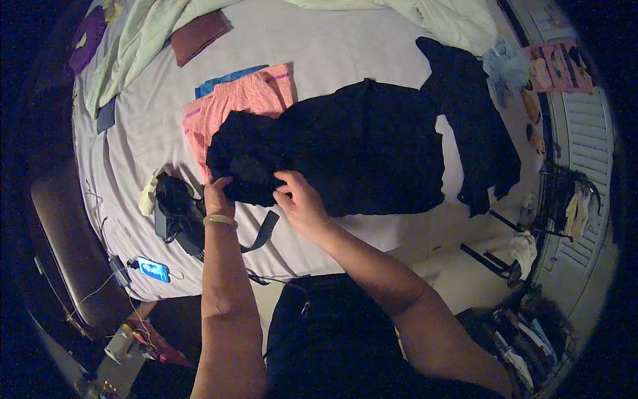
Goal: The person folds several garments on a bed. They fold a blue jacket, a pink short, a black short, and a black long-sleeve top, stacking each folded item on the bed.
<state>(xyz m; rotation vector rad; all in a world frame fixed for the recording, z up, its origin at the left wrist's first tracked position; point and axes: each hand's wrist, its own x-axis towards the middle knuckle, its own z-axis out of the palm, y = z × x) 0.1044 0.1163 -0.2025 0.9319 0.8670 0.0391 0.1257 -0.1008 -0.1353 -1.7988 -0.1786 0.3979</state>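
A black garment (369, 149) lies spread across the bed, its left end bunched up. My left hand (218, 197), with a pale bangle (220, 219) at the wrist, grips the near left corner of that bunched end. Just right of it, my right hand (299, 199) has its thumb and fingertips at the garment's near edge; whether they pinch the cloth is hard to tell. Beneath the bunched end lies a pink garment (249, 95) with an elastic waistband, and a blue folded cloth (232, 80) shows behind it. Another black garment (478, 119) lies crumpled at the right.
Left of my left wrist sit a dark bundle with a strap (174, 204) and a lit phone (153, 269) on a cable. A brown folded cloth (200, 37) and pale green blanket (448, 22) lie farther back. A black-framed rack (553, 199) stands at right.
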